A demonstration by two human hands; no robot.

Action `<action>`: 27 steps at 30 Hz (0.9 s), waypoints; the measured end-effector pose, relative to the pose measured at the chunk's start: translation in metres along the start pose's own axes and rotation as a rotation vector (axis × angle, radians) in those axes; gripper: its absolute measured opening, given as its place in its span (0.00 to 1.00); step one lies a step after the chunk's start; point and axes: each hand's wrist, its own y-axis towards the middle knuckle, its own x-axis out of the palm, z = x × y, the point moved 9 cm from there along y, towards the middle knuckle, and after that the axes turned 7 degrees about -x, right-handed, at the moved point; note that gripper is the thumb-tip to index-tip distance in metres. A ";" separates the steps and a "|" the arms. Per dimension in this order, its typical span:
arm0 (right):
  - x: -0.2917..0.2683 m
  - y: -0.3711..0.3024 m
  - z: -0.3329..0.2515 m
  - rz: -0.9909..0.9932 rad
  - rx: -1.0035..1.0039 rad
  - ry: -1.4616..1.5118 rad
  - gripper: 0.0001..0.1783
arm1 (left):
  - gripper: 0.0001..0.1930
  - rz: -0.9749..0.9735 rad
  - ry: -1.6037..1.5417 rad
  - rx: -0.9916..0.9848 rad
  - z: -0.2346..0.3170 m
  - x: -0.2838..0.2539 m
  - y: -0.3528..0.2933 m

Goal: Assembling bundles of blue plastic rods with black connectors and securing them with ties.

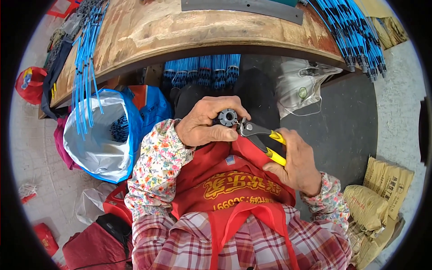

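Over one red apron (234,166), the left hand (200,122), wrist bent inward, pinches one round part (228,117) between thumb and fingers; the right hand (298,159) grips one pair of pliers (253,130), handles spread, head beside the part. One open bag (83,146) holds blue-and-black pieces (119,128). Beyond, two cable bundles (92,54) overhang the bench (202,33).

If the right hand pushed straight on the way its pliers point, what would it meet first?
Most likely the grey ring in the left hand: the pliers in the right hand point toward it, their tip close beside it. Whether they touch is unclear from this view.
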 end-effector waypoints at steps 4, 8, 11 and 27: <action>0.012 0.008 0.007 -0.118 0.042 0.276 0.29 | 0.22 0.058 0.022 0.028 0.000 -0.008 -0.002; 0.032 0.006 -0.001 -0.275 -0.047 0.699 0.28 | 0.23 0.033 -0.059 0.045 -0.003 -0.010 -0.003; 0.061 -0.006 -0.017 -0.454 0.363 1.719 0.23 | 0.23 0.021 -0.090 0.044 -0.003 -0.012 -0.002; 0.011 0.014 0.009 -0.157 0.019 0.245 0.35 | 0.21 0.145 0.034 0.012 0.004 -0.019 0.004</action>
